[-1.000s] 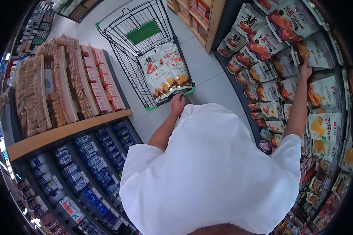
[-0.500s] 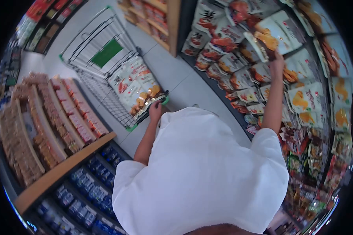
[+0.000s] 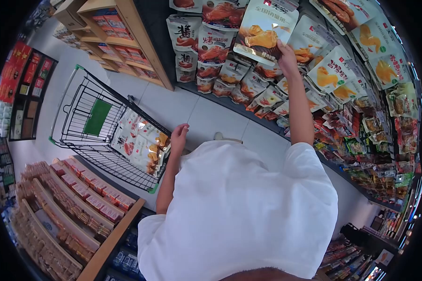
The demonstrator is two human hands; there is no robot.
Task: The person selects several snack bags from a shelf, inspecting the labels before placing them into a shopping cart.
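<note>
A white and gold packet with a fried chicken drumstick picture is at the hanging rack. My right hand grips its lower right edge, thumb on the front. Whether the packet is off its hook I cannot make out. My left hand is raised beside the shopping cart's near right side, apart from it, fingers curled together with nothing visible in them. Inside the wire cart, white food packets with red and golden meat pictures lie at the near end.
Rows of hanging meat packets line the rack ahead and right. A wooden shelf with red boxes stands beyond the cart. At lower left, a stepped display holds many packaged goods. Grey floor tiles lie between cart and rack.
My left hand has come off the cart's handle. My right hand still grips a drumstick packet, which now faces me more squarely. The view has turned toward the rack.
</note>
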